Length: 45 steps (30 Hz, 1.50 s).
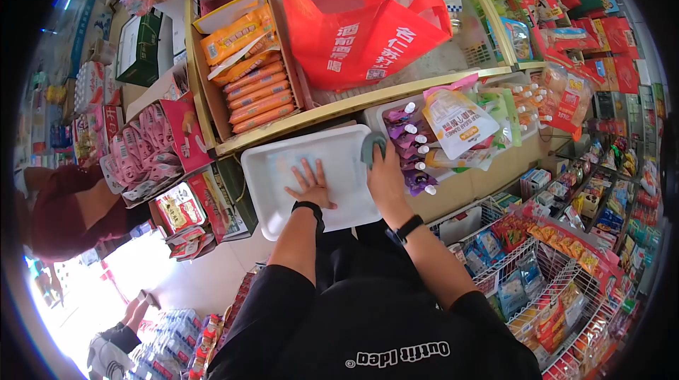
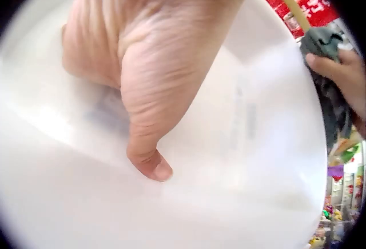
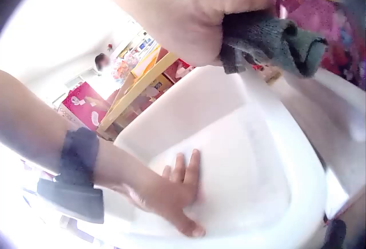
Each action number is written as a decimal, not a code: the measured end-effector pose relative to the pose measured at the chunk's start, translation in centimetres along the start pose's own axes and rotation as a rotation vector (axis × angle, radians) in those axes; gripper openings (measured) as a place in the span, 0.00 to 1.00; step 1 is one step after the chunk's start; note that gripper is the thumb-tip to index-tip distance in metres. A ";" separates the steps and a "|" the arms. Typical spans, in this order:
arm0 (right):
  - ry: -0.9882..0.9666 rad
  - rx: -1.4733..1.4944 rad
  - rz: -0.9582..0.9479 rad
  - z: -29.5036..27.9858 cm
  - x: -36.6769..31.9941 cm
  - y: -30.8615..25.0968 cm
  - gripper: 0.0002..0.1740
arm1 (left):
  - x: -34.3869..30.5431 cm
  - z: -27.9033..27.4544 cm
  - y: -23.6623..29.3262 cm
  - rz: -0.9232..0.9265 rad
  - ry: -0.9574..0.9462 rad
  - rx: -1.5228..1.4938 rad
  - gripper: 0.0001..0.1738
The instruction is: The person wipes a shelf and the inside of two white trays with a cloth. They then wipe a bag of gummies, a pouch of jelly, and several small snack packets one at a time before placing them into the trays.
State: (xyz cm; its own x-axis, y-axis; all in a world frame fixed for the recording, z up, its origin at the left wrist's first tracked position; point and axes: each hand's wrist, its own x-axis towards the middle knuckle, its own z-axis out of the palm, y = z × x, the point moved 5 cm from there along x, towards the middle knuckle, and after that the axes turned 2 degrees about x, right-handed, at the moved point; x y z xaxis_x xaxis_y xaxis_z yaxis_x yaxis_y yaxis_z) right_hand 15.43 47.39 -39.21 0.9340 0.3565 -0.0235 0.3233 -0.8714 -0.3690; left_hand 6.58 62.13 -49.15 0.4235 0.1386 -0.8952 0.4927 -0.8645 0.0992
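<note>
A white plastic tray (image 1: 276, 203) stands in front of the wearer, its inside facing up. The left hand (image 1: 311, 185) lies spread on the tray's inner floor, fingers apart; the left wrist view shows its thumb (image 2: 151, 163) against the white surface. At the tray's right rim, the right hand (image 1: 385, 178) grips a dark grey-green cloth (image 1: 373, 148). In the right wrist view the bunched cloth (image 3: 274, 43) sticks out from under the right hand (image 3: 194, 14), over the rim. Most of the right fingers are hidden there.
Behind the tray runs a wooden-edged display (image 1: 332, 110) with a red bag (image 1: 368, 33) and a box of orange packets (image 1: 258, 94). Purple pouches (image 1: 409, 143) with white caps sit right of the tray. Wire baskets (image 1: 523, 288) of snacks are at lower right; another person (image 1: 78, 203) is at left.
</note>
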 end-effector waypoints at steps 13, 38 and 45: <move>-0.246 0.072 0.077 0.3 -5.3 1.9 0.18 | 0.5 0.3 -0.2 -0.013 -0.040 -0.009 0.79; -0.122 0.229 0.138 2.0 -2.4 2.4 0.18 | 1.0 1.2 -0.7 0.041 -0.056 -0.006 0.79; -0.059 0.084 0.010 1.7 -0.2 0.3 0.23 | 0.6 0.5 -0.6 0.049 -0.003 -0.099 0.77</move>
State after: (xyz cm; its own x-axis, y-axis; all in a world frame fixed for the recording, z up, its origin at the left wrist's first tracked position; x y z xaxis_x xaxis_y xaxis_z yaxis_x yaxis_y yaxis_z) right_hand 15.11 47.65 -40.90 0.9258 0.3691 -0.0814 0.2976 -0.8447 -0.4449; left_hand 6.14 62.52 -49.95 0.4469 0.0957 -0.8895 0.5443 -0.8181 0.1855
